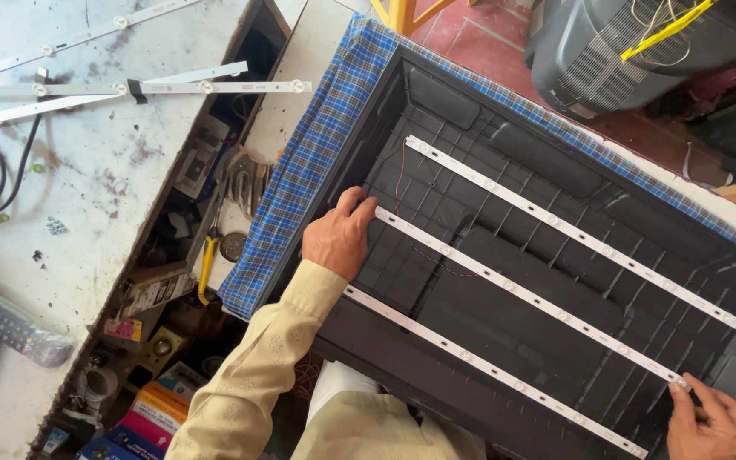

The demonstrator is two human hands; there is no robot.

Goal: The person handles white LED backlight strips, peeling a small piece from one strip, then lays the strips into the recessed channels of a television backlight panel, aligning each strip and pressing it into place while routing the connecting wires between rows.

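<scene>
While both hands press flat, the middle strip point(526, 296) lies stretched between them across the black tray point(470, 111). The left hand point(338, 238) rests its fingers point(355, 204) on the strip's near end, extended, gripping nothing. The right hand point(709, 419) touches the far end with fingertips point(681, 388) pressed down, fingers loose, not clenched. Two more strips flank it, one above point(572, 230), one below point(491, 370). A blue checked cloth point(308, 162) lies under the tray. Spare strips point(206, 86) lie on the stained bench point(78, 196) beside yellow pliers point(206, 264).
</scene>
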